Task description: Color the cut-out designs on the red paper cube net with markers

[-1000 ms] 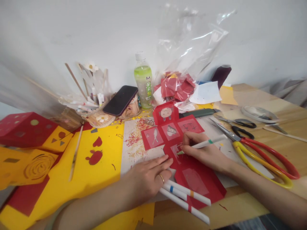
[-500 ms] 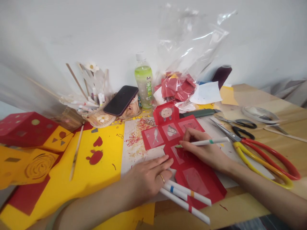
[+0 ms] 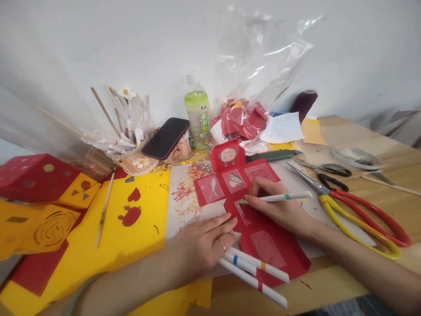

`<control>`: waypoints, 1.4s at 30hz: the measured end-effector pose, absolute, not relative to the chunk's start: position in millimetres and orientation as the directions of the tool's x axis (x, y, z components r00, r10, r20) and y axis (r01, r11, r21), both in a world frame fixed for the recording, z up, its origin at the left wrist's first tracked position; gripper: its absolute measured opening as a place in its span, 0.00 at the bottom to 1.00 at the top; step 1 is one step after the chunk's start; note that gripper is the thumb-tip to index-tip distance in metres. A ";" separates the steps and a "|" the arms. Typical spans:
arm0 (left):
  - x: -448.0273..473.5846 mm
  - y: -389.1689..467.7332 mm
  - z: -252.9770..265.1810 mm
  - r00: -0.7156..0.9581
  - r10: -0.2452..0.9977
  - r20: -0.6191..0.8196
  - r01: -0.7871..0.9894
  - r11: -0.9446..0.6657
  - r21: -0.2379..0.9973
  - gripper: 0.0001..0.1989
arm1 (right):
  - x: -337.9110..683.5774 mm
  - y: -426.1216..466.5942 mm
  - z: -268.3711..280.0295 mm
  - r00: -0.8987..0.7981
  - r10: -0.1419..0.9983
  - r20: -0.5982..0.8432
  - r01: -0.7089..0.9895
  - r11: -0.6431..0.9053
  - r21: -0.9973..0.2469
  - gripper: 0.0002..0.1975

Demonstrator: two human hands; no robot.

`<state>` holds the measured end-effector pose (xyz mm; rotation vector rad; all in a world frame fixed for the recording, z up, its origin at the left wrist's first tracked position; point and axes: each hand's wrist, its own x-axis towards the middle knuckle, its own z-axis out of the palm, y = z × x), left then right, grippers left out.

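Observation:
A red paper box net point(image 3: 284, 239) lies unfolded on the table, with pale translucent windows, some bearing drawings. My right hand point(image 3: 274, 204) pinches a white felt-tip marker point(image 3: 287, 197) with a green band; its green tip touches the upper edge of the window point(image 3: 247, 214) in the net's middle. With fingers extended, my left hand point(image 3: 208, 243) presses on the net's left edge. From under its palm stick out three white markers, banded orange point(image 3: 263, 265), blue point(image 3: 241, 262) and red point(image 3: 259, 286). How the palm grips them is hidden.
Large scissors point(image 3: 358, 210) with red and yellow handles lie at right, beside black-handled scissors point(image 3: 329, 169). Behind stand a green drink bottle point(image 3: 197, 114), a phone point(image 3: 167, 138) and a clear bag point(image 3: 256, 66) of red scraps. Yellow paper point(image 3: 148, 193) and decorated paper boxes point(image 3: 36, 177) lie left.
My right hand and the green-banded marker have shifted slightly to the left along the window. My left hand and the markers under it stay where they were.

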<state>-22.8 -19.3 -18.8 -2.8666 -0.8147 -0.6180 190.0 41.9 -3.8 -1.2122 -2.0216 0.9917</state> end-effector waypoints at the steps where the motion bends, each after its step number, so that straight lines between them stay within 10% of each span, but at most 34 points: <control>1: -22.5 -19.3 -18.9 0.774 0.485 0.407 0.523 -0.852 0.019 0.14 | 189.8 41.6 -3.6 -0.438 0.894 0.095 0.466 0.317 -0.826 0.11; 9: -23.6 -19.4 -19.0 0.786 0.475 0.395 0.505 -0.863 0.034 0.13 | 201.3 49.1 9.9 -0.172 0.973 0.157 0.369 0.211 -0.905 0.14; 13: -24.4 -19.3 -19.5 0.789 0.461 0.406 0.493 -0.870 0.030 0.12 | 219.8 60.0 13.7 -0.005 0.942 0.336 0.696 0.245 -0.675 0.14; 18: -24.4 -19.5 -19.2 0.788 0.458 0.412 0.496 -0.868 0.016 0.12 | 221.8 74.3 12.6 -0.183 0.929 0.322 0.822 0.324 -0.469 0.15; 35: -22.4 -20.5 -19.1 0.809 0.338 0.480 0.431 -0.898 -0.093 0.11 | 188.5 74.5 39.6 -0.218 0.837 0.501 0.559 0.528 -0.639 0.05; 42: -21.6 -20.7 -12.2 0.808 0.279 0.519 0.392 -0.912 -0.122 0.12 | 211.6 76.5 102.0 0.064 0.737 0.673 0.480 0.569 -0.668 0.09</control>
